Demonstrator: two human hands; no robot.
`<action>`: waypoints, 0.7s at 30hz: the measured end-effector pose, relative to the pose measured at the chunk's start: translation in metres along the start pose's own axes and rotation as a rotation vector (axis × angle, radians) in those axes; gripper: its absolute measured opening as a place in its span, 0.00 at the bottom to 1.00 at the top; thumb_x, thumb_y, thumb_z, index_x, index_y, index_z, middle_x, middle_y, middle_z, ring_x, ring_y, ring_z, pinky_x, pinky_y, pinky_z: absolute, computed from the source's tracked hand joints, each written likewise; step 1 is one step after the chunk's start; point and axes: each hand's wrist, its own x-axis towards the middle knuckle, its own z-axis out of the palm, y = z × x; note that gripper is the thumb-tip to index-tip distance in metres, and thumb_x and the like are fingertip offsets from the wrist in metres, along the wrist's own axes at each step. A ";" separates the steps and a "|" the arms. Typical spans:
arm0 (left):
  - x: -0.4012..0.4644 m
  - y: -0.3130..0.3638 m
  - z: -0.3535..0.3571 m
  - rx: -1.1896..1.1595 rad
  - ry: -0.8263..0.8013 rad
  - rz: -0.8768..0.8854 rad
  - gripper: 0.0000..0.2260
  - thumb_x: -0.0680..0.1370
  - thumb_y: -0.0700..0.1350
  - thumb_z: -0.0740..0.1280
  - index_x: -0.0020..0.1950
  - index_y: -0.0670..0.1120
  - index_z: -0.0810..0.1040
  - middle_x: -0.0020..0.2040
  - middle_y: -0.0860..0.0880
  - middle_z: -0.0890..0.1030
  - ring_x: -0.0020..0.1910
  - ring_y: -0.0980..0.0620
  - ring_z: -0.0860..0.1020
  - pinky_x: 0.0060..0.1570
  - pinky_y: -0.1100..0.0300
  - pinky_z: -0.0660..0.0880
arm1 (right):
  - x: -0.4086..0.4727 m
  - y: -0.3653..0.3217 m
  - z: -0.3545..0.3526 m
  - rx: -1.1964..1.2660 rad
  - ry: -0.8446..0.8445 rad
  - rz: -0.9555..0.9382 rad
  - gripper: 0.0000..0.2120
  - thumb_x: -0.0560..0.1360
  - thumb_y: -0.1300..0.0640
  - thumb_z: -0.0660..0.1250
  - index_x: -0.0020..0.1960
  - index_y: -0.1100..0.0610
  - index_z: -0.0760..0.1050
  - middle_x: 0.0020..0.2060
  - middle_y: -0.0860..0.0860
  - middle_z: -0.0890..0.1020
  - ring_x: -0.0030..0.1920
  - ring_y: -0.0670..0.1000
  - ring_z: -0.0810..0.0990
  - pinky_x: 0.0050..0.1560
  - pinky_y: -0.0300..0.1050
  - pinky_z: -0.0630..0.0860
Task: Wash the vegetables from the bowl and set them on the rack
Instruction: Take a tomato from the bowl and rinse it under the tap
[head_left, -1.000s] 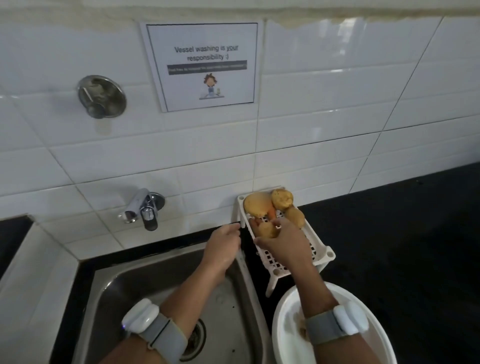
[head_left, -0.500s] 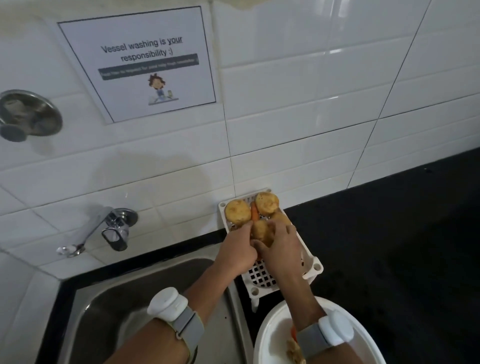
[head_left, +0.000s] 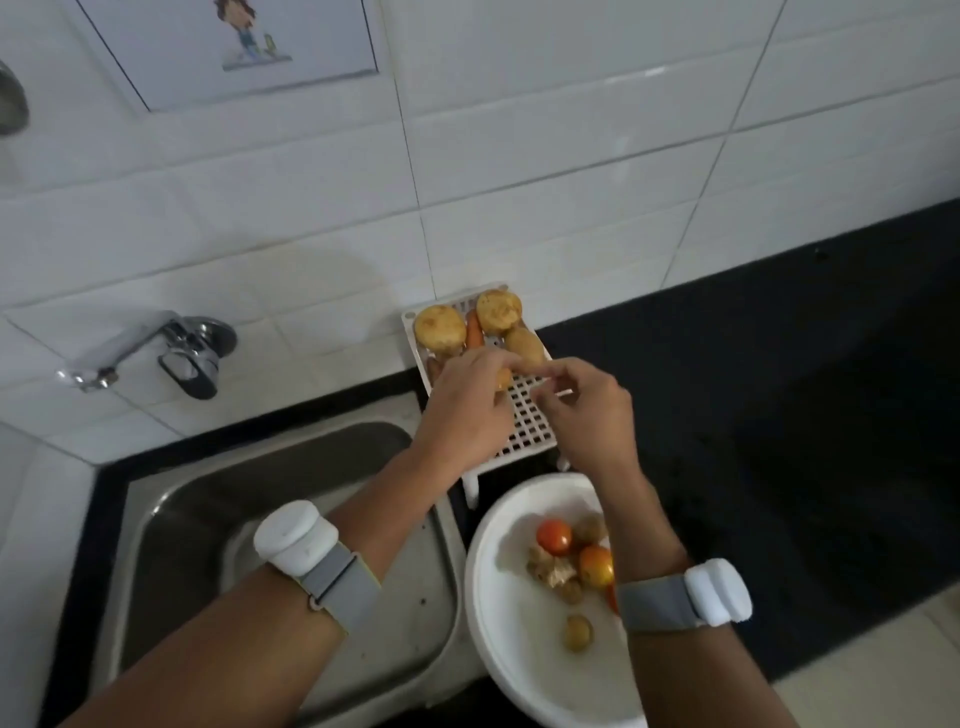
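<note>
At frame centre our left hand (head_left: 467, 410) holds a small potato (head_left: 503, 378) on the white rack (head_left: 524, 421), steadying it among washed potatoes, while our right hand (head_left: 587, 410) hovers loosely curled, empty, above the bowl (head_left: 498, 623) of unwashed tomatoes.

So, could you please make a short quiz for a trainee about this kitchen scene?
1. True or false: the rack stands on the counter to the right of the sink.
2. What lies between the two rear potatoes on the rack? A) carrot B) spoon C) tomato
3. Fill in: the tomatoes are in the white ____.

Key: 1. true. 2. A, the carrot. 3. bowl.
</note>
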 end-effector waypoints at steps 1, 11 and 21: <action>-0.007 0.007 0.002 -0.016 0.006 0.037 0.21 0.76 0.34 0.65 0.64 0.53 0.79 0.63 0.53 0.78 0.64 0.54 0.75 0.65 0.54 0.73 | -0.007 0.003 -0.007 0.004 0.008 0.012 0.08 0.79 0.57 0.73 0.56 0.48 0.84 0.43 0.42 0.84 0.43 0.39 0.83 0.44 0.33 0.78; -0.072 0.026 0.058 -0.043 -0.363 -0.039 0.18 0.77 0.34 0.64 0.63 0.51 0.79 0.59 0.53 0.79 0.59 0.55 0.78 0.61 0.54 0.77 | -0.067 0.058 -0.035 -0.366 -0.373 0.297 0.17 0.77 0.59 0.74 0.63 0.46 0.80 0.55 0.46 0.83 0.54 0.49 0.82 0.51 0.43 0.76; -0.095 0.011 0.077 0.068 -0.526 -0.152 0.21 0.76 0.40 0.71 0.69 0.46 0.74 0.65 0.45 0.75 0.65 0.45 0.74 0.61 0.57 0.71 | -0.104 0.083 -0.007 -0.723 -0.559 0.188 0.38 0.71 0.57 0.78 0.76 0.41 0.66 0.70 0.55 0.59 0.58 0.64 0.80 0.62 0.56 0.79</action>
